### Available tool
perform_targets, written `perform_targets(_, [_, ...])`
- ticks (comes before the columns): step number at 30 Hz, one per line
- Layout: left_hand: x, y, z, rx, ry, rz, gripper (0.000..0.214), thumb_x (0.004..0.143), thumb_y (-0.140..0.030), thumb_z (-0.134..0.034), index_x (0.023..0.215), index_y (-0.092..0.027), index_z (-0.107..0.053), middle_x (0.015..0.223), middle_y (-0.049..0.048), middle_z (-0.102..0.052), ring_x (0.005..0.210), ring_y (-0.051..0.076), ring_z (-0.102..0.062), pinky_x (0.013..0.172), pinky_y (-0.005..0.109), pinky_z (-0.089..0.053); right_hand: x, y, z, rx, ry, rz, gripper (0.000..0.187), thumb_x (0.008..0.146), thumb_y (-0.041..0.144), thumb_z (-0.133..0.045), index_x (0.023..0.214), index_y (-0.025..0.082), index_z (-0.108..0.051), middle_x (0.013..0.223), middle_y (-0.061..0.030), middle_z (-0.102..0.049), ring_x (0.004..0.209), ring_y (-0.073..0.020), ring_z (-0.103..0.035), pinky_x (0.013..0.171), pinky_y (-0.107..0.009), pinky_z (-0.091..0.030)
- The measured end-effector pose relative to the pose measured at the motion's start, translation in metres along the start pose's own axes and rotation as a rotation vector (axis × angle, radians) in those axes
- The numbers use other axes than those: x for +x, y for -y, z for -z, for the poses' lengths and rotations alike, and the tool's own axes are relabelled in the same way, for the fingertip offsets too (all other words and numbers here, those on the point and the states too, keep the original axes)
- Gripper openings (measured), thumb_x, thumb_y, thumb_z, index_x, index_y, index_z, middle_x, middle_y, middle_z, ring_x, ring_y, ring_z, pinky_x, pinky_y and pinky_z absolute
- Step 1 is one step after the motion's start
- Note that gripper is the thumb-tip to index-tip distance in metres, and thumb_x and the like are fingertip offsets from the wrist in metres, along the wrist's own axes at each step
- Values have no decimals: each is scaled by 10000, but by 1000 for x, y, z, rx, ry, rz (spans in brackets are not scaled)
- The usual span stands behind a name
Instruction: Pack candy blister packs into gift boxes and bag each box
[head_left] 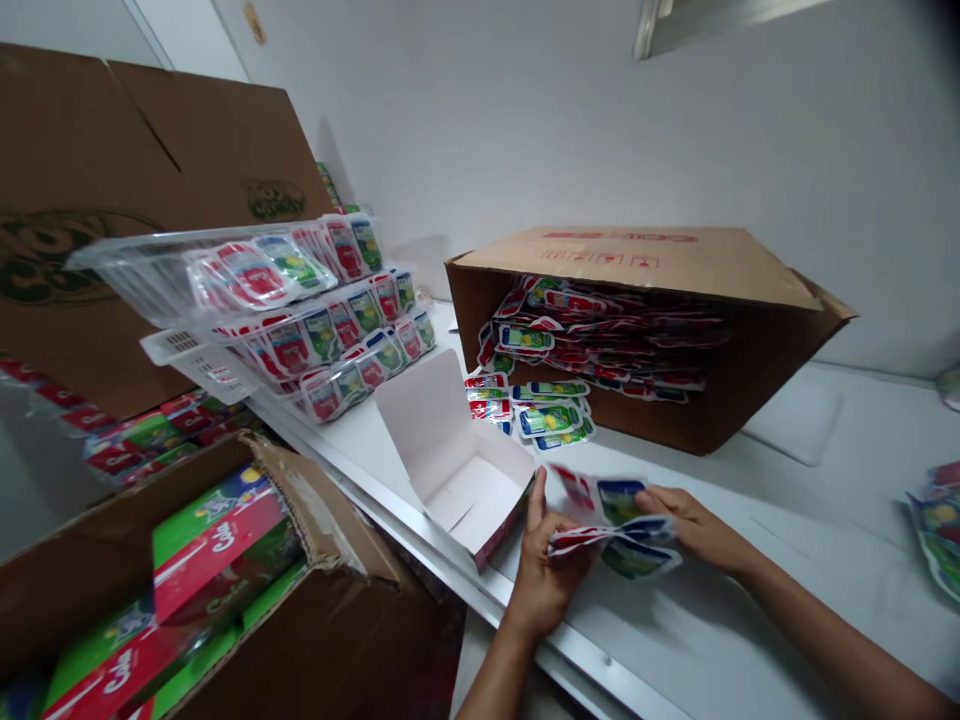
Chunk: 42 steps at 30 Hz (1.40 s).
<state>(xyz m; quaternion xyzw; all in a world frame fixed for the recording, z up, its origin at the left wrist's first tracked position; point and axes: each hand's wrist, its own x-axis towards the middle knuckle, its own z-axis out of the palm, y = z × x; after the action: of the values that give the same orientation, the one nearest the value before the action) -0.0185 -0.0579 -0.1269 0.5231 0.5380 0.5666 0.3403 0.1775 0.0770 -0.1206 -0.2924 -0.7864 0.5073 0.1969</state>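
Note:
My left hand (pixel 551 565) is closed around one end of a small stack of printed candy packets (pixel 637 555), red at one end and green and blue at the other. One finger of it points up beside the open white carton (pixel 480 490). With my right hand (pixel 694 525) I pinch the far end of a packet, its fingers curled and slightly blurred. The packets fan apart between both hands, above the white table (pixel 720 620). The carton stands just left of my left hand, lid raised, its white inside bare.
A large cardboard box (pixel 645 250) lies on its side, full of packets, with loose packets (pixel 551 415) before it. Clear trays (pixel 330 340) of packets are stacked at left. Below the table edge, an open cardboard box (pixel 322 520) holds red and green cartons (pixel 225 540).

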Motion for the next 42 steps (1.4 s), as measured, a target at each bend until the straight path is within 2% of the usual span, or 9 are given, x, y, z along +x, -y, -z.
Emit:
perform_targets(6, [-5,-2,-5,-260,-22,83,567,741,-212,-756,1229,-238,-468,1045,50,-689,1004,216,-657,940,369,-478,-8,14,14,163,254,-47,674,912,690,-294,830,173,-718,805,-71,-703,760,-217,-630,707,-331,-513])
perform_targets(9, [-6,-4,-4,-212,8,160,580,717,-219,-784,1234,-199,-521,990,62,-711,998,218,-655,937,338,-475,48,12,21,-55,215,37,676,975,574,-188,1072,139,-696,944,-111,-728,875,-240,-673,811,-373,-520])
perform_targets(13, [-4,-4,0,-165,58,23,189,745,-290,-768,822,-149,-669,972,106,-698,983,249,-656,912,349,-486,149,9,21,-581,-101,138,526,885,366,-473,1363,150,-518,1395,-146,-530,1283,-298,-471,1079,-440,-347])
perform_targets(18, [-5,-1,0,-254,90,106,218,778,-324,-744,876,-148,-661,901,105,-721,875,220,-672,805,299,-491,209,-4,26,-676,-127,125,490,839,242,-527,1323,180,-579,1346,-140,-581,1289,-330,-461,1099,-489,-298])
perform_targets(24, [-4,-1,0,-217,105,177,238,773,-328,-737,838,-124,-634,784,78,-688,694,150,-592,646,233,-426,154,-28,47,-594,-90,178,439,921,407,-441,1266,208,-626,1319,-73,-618,1213,-259,-549,1037,-376,-410])
perform_targets(29, [-3,-3,0,-201,100,188,238,770,-330,-736,833,-135,-614,782,56,-671,691,143,-576,630,227,-422,102,-41,57,-253,-413,-46,332,813,417,-553,976,177,-715,971,-77,-744,883,-264,-675,831,-357,-514])
perform_targets(34, [-1,-4,0,-156,99,129,220,785,-334,-725,854,-151,-624,856,65,-682,807,182,-631,760,282,-482,48,-22,41,-88,-583,-108,447,789,469,-600,1125,175,-582,986,-90,-711,868,-246,-661,774,-353,-525])
perform_targets(38, [1,-5,1,-102,48,17,185,726,-271,-775,822,-165,-657,1300,137,-570,1320,299,-438,1068,395,-364,-3,-3,2,386,-310,-64,546,798,476,-660,1266,225,-532,1089,-82,-682,959,-241,-634,852,-373,-505])
perform_targets(42, [0,-6,-1,-121,83,27,188,755,-268,-749,893,-176,-661,1249,116,-622,1321,292,-452,1096,424,-349,-35,2,-25,529,34,-114,431,835,502,-620,1101,168,-682,886,-87,-688,744,-207,-617,692,-333,-499])
